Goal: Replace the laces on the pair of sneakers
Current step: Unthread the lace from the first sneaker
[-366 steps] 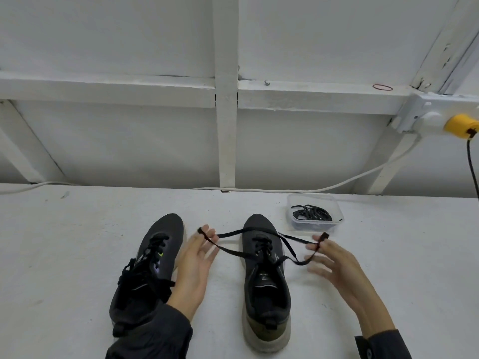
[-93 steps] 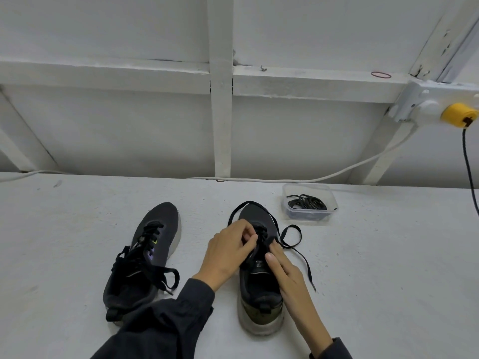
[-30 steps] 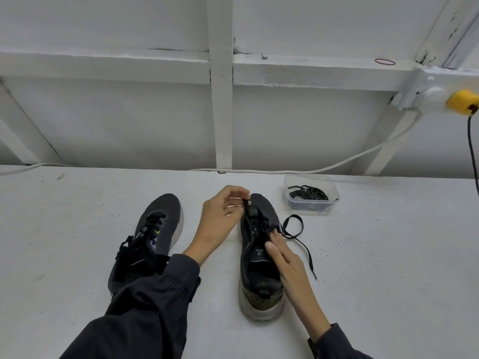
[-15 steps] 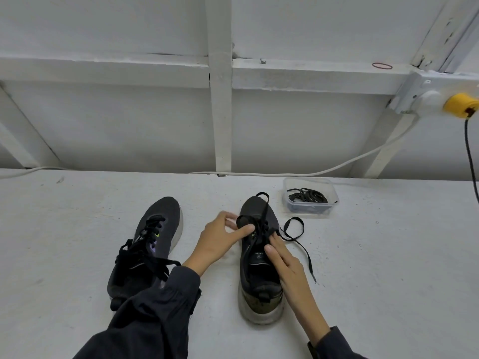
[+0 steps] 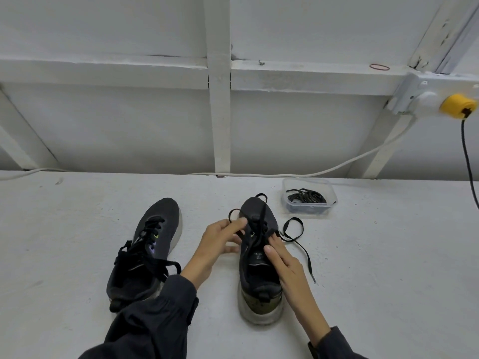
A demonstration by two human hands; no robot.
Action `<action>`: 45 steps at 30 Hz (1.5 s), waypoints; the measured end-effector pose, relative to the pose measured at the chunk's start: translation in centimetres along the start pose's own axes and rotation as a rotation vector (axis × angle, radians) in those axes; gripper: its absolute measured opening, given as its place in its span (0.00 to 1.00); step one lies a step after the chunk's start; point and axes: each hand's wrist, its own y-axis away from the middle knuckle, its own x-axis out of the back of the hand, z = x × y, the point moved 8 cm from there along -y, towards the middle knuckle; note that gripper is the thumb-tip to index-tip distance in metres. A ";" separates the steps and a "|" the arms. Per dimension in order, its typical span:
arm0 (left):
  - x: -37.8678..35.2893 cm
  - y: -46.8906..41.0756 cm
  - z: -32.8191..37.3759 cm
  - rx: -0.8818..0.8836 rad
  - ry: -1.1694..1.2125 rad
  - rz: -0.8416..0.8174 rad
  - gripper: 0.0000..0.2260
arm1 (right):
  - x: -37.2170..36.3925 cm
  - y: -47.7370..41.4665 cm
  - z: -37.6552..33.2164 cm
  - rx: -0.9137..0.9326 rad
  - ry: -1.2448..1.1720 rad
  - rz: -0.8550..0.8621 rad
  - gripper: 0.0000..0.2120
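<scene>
Fingers (image 5: pixel 237 224) of left hand (image 5: pixel 220 240) pinch lace (image 5: pixel 262 214), right hand (image 5: pixel 285 264) presses shoe (image 5: pixel 259 307) with straight fingers; hard pull could unthread it.

The person is wearing dark grey. The left sleeve (image 5: pixel 155 317), lower middle of the frame, is showing loose folds and a wide cuff; the right sleeve (image 5: pixel 335 344), at the lower right, is showing only its cuff end.

We find a white surface (image 5: pixel 388 268); on it stand the left sneaker (image 5: pixel 155 244) and the right sneaker (image 5: pixel 259 283), 2 apart; a clear container (image 5: pixel 307 214) sits beyond; a lace (image 5: pixel 303 252) trails rightward; a white cable (image 5: pixel 259 175) skirts the back edge.
</scene>
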 end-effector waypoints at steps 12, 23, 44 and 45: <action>4.0 0.1 2.3 -0.179 0.066 0.274 0.13 | 0.3 -0.1 0.6 -0.014 0.011 0.015 0.23; 3.6 0.4 1.8 -0.234 0.067 0.348 0.09 | 0.1 0.1 0.2 -0.013 -0.009 0.009 0.23; 2.2 1.3 0.6 -0.169 0.080 0.299 0.22 | 0.0 0.0 0.2 0.013 -0.027 0.012 0.22; 1.3 1.5 -0.2 -0.132 0.026 0.231 0.23 | 0.0 0.0 0.2 0.019 -0.026 0.009 0.22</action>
